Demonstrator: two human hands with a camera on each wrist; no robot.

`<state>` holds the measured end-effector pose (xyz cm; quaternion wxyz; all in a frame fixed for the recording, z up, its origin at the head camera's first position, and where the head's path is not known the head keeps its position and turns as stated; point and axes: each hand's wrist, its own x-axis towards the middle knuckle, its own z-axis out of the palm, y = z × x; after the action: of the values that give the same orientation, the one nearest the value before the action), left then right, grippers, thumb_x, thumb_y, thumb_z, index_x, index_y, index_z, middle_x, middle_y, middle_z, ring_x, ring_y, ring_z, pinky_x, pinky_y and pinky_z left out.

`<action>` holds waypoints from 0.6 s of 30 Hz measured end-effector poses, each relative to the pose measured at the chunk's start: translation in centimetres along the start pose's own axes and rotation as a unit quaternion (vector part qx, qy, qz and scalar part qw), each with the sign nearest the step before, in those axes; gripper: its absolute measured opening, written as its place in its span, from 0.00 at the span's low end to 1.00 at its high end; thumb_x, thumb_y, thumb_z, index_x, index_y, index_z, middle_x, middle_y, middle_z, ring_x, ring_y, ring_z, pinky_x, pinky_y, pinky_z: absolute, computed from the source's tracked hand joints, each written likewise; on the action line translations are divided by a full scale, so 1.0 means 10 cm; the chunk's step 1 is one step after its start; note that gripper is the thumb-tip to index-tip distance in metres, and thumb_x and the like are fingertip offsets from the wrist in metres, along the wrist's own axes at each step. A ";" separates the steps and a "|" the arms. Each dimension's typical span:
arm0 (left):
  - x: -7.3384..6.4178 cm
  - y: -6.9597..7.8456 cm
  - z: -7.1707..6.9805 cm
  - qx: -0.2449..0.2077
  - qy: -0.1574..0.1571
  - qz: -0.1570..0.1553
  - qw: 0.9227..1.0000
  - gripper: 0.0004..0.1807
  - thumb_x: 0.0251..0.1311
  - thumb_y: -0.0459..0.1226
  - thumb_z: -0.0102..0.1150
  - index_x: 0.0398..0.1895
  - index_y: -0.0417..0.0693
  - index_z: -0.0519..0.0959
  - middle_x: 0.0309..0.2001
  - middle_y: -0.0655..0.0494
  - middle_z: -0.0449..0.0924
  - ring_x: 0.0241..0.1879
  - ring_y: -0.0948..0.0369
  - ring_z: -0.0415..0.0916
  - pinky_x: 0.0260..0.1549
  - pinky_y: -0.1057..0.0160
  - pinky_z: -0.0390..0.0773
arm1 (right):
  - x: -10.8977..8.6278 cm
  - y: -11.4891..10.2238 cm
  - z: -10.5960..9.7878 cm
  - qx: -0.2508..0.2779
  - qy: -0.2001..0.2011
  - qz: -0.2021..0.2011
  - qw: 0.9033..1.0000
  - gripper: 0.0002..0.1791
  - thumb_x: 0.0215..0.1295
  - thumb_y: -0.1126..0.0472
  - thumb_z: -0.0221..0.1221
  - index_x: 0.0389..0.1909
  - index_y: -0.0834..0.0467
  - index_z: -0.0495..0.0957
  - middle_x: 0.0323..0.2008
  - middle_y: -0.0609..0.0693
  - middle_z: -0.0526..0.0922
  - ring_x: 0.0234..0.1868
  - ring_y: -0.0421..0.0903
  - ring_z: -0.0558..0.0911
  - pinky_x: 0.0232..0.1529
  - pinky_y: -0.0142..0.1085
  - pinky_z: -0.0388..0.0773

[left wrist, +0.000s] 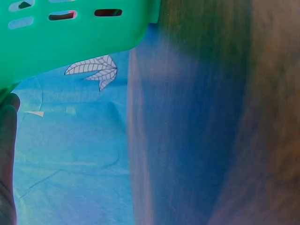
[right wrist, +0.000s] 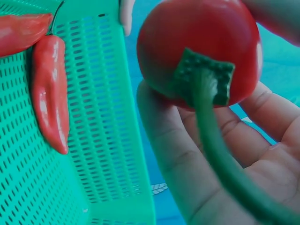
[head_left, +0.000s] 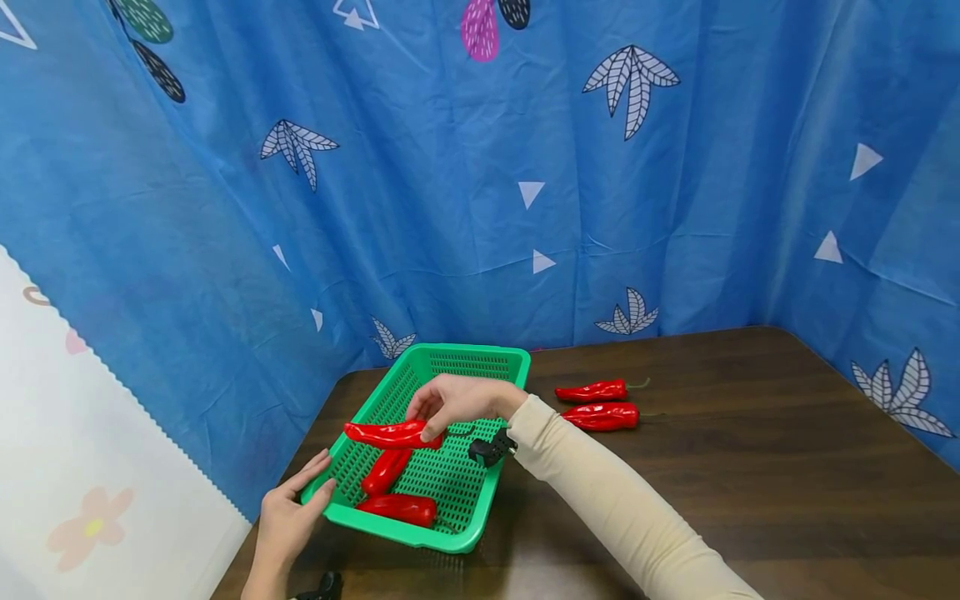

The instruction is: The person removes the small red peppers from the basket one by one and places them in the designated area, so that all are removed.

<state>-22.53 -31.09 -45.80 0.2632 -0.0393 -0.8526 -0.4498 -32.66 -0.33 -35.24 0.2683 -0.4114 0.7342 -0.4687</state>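
My right hand [head_left: 468, 398] holds a red chili pepper [head_left: 393, 434] between thumb and fingers, above the green basket [head_left: 517, 360]. In the right wrist view, the green stem [right wrist: 206, 86] of this pepper points toward the camera. Inside the basket lie two more peppers: one slanted [head_left: 386, 472], the other [head_left: 401, 508] along the near side. With fairly straight fingers, my left hand [head_left: 288, 508] rests on the basket's near-left corner. Only a dark finger [left wrist: 9, 117] of it shows in the left wrist view, next to the basket wall [left wrist: 93, 35].
On the dark wooden table [head_left: 712, 442], right of the basket, two red peppers lie side by side, one farther [head_left: 596, 391] and one nearer [head_left: 606, 417]. A blue patterned curtain [head_left: 465, 208] hangs behind the table, and a white cloth [head_left: 90, 467] hangs at the left.
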 end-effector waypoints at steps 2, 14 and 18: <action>0.00 0.01 0.00 0.001 -0.001 -0.001 1.000 0.20 0.57 0.29 0.70 0.55 0.38 0.84 0.60 0.46 0.79 0.46 0.90 0.71 0.42 0.83 0.77 | -0.02 -0.02 0.00 -0.003 0.002 -0.003 1.000 0.17 0.61 0.69 0.66 0.52 0.64 0.81 0.41 0.52 0.86 0.39 0.44 0.83 0.44 0.38 0.86; -0.02 0.01 -0.01 -0.002 -0.011 -0.025 1.000 0.20 0.59 0.30 0.68 0.56 0.38 0.83 0.54 0.82 0.76 0.48 0.91 0.72 0.42 0.83 0.78 | -0.20 -0.02 0.02 -0.034 0.021 -0.014 0.999 0.15 0.62 0.67 0.67 0.51 0.60 0.83 0.40 0.49 0.86 0.38 0.43 0.84 0.42 0.36 0.86; -0.02 0.01 -0.01 -0.004 -0.011 -0.027 1.000 0.20 0.59 0.30 0.68 0.56 0.38 0.83 0.53 0.84 0.75 0.48 0.90 0.72 0.41 0.83 0.78 | -0.29 0.00 0.00 -0.035 0.021 -0.019 0.999 0.16 0.61 0.67 0.67 0.50 0.59 0.83 0.40 0.49 0.86 0.39 0.44 0.84 0.42 0.37 0.86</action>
<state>-22.27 -31.05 -45.79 0.2417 -0.0222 -0.8544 -0.4595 -31.16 2.11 -35.21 0.2295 -0.4246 0.7476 -0.4563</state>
